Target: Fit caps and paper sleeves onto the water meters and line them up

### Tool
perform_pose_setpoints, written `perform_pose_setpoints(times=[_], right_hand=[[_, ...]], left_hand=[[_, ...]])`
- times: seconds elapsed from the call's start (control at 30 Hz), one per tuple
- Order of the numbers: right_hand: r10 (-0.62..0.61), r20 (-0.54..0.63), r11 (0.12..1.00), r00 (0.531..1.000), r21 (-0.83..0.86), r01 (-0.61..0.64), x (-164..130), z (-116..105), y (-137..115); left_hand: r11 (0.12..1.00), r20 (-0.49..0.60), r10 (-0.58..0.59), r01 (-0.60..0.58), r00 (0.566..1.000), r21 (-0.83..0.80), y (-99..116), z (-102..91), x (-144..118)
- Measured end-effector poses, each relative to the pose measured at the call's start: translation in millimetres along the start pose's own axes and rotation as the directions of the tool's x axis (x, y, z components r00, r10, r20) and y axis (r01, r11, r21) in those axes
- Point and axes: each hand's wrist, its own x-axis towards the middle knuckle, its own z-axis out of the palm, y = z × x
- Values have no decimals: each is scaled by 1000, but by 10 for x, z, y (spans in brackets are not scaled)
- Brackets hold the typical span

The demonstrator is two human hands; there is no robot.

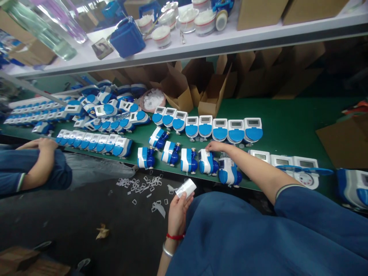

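Left hand point(178, 211), fingers clamped on a white piece point(186, 188), possibly a label sheet, before the green bench point(290, 132). Blue-and-white meter point(205, 165), in the bench's near row. Right hand point(216, 147), fingertips close together at the meter's upper end; whether they pinch anything cannot be told. Step, as judged: work on that end; the next move calls for a light, accurate touch.
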Motion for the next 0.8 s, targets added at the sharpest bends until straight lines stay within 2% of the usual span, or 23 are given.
perform_pose_setpoints(times=[0.3, 0.43, 0.53, 0.67, 0.8], right_hand=[[2, -58, 999, 998, 40, 1, 9, 99, 58], [-18, -121, 998, 992, 57, 25, -124, 148, -63], [-52, -213, 996, 976, 54, 65, -338, 178, -224], [-110, -377, 992, 920, 16, 125, -598, 262, -350], [-167, -574, 962, 802, 83, 260, -682, 394, -353]], left_hand=[[1000, -8, 5, -5, 1000, 1, -5, -2, -27], [1000, -3, 7, -7, 1000, -22, 21, 31, -62], [999, -8, 8, -9, 1000, -52, 24, 49, -84], [998, -33, -22, 21, 999, -53, 1, 68, -21], [999, -26, -26, 25, 999, -25, 19, 168, 64]])
